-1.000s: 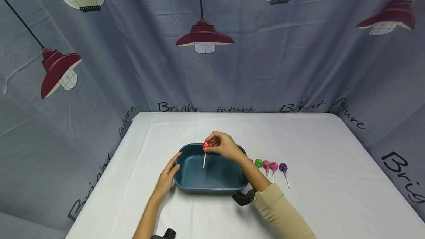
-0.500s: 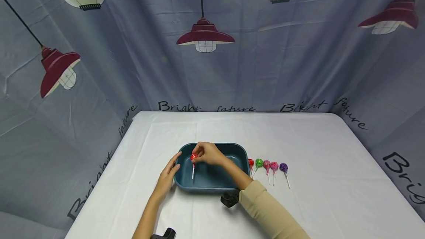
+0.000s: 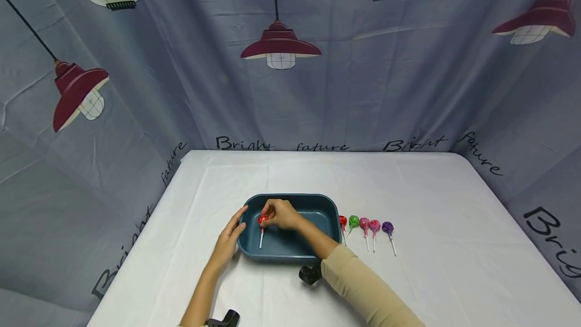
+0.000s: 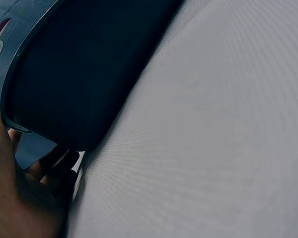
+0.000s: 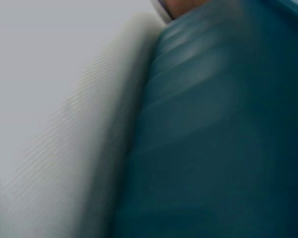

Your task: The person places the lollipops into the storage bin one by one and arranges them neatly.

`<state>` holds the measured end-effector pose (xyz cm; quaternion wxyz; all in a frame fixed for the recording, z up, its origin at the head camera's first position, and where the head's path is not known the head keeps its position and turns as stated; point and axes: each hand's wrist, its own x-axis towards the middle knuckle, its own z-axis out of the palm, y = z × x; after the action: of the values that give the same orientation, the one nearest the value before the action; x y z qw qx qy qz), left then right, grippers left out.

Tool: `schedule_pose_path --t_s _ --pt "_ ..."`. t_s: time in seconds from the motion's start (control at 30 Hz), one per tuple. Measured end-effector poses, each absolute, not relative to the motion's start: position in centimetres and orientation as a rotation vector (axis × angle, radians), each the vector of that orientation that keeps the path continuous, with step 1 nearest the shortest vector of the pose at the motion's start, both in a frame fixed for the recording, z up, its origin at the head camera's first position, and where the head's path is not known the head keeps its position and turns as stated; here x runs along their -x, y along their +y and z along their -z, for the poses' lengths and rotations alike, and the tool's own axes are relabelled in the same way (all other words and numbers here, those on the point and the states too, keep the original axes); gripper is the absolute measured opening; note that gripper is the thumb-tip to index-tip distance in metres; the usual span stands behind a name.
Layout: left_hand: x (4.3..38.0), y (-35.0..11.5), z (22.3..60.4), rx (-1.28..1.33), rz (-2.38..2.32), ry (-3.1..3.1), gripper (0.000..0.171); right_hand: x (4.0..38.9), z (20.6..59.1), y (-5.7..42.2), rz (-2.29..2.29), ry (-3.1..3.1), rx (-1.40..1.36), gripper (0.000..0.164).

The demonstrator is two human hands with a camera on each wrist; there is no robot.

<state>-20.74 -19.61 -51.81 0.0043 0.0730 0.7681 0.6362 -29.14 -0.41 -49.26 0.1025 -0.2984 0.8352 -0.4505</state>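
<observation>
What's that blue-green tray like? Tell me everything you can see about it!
The tray is dark blue-green, longer than it is wide, with rounded corners, a flat floor and raised walls. It looks smooth and a bit shiny, maybe plastic or glazed; I can't tell which. It sits open side up on the white cloth. The left hand touches its left end. The right hand reaches inside, holding a red lollipop; I can't tell whether that touches the tray too.

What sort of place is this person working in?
Probably a curtained-off booth for tabletop work, though I can't be sure: a lamp-printed curtain hangs behind and along both sides of a white table, where some lollipops lie in a row.
</observation>
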Motion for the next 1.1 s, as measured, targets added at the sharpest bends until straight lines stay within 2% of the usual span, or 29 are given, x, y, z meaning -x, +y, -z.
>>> schedule_pose_path --t_s 0.23,0.47,1.1 --pt "21.2 -19.8 53.1 -0.234 -1.996 2.445 0.042 29.1 49.9 -1.0 1.368 2.495 0.909 0.025" --pt "19.9 -19.2 49.9 -0.238 -1.976 2.399 0.045 29.0 50.3 -1.2 1.347 2.516 0.975 0.024" --pt "19.9 -19.0 49.7 -0.227 -1.984 2.403 0.044 29.7 51.1 -0.5 1.398 2.513 1.080 0.026"
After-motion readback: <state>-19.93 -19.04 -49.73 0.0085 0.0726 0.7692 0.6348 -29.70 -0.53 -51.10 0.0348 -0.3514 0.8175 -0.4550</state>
